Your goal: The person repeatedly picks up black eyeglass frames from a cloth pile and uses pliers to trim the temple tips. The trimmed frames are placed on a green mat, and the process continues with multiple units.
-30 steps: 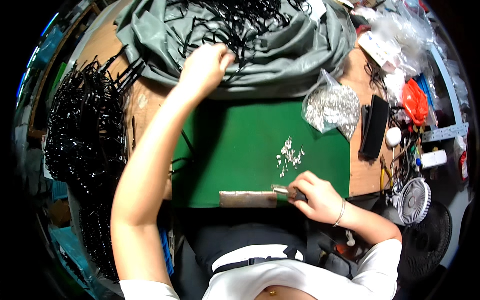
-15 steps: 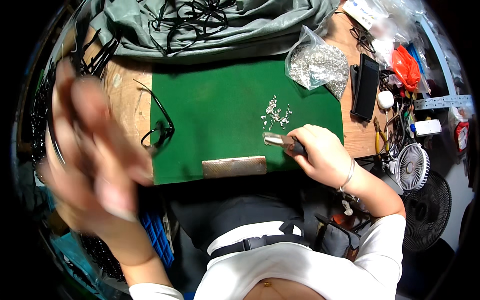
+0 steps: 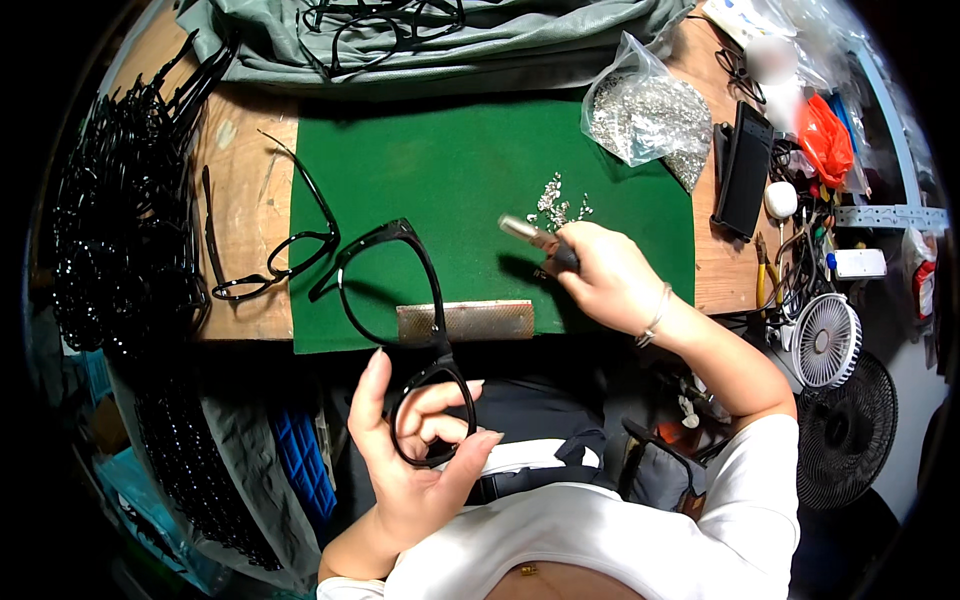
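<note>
So the left hand (image 3: 425, 450) has swung in from a blur on the left to the front edge, and the black eyeglass frame (image 3: 439, 340) now shows clearly in it. The right hand's tool tip has shifted a bit up and left too.

Hard to make out: the pliers-like tool (image 3: 525, 232) is blurry, with its handle mostly buried in the right hand (image 3: 615, 275). The held frame covers the left end of the textured metal block (image 3: 490, 320), and the glasses on the grey cloth (image 3: 540, 55) get cut off up top.

Room-wise, the green mat (image 3: 420, 150) is open between the cloth and the tool. A second eyeglass frame (image 3: 325, 237) straddles its left edge; silvery bits (image 3: 550, 205) sit just beyond the right hand, near their clear bag (image 3: 650, 115).

Left hand: fingers loosely curled, pinching the lower rim, with the frame hanging over the mat's front edge. Right hand's wrapped firmly round the tool.
</note>
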`<state>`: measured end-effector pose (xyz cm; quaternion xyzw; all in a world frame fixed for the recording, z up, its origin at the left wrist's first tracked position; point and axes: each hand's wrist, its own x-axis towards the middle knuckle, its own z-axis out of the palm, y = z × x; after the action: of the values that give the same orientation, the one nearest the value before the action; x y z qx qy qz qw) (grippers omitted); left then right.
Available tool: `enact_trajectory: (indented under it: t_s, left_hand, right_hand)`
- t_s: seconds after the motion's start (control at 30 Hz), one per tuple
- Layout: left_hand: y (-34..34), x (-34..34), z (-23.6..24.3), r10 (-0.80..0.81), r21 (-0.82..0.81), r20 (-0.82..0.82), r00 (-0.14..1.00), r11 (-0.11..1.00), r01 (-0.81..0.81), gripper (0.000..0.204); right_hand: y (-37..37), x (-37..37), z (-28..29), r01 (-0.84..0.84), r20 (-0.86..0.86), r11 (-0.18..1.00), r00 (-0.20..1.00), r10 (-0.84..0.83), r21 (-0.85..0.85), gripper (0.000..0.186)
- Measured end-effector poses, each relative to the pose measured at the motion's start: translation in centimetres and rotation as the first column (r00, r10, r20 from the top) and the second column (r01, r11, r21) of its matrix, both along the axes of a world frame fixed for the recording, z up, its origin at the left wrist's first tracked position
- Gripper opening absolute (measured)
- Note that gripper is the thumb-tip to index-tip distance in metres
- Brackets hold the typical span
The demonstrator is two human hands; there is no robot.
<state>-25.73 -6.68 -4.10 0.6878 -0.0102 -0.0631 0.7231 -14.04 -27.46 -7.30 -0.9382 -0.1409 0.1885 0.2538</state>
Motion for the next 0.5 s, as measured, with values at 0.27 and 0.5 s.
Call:
enact_trajectory:
  t_s: [0.27,0.5]
  left_hand:
    - [-2.8,2.3,-1.0,0.035,-0.066,0.178,0.983,0.998,-0.024,0.086]
    - [-3.3,2.3,-0.2,0.113,0.092,0.254,0.961,0.986,-0.140,0.083]
  right_hand:
    - [1.7,-5.1,4.9,0.251,-0.318,0.703,0.947,-0.036,0.666,0.014]
    - [2.9,-6.0,4.8,0.241,-0.255,0.666,0.964,-0.078,0.706,0.015]
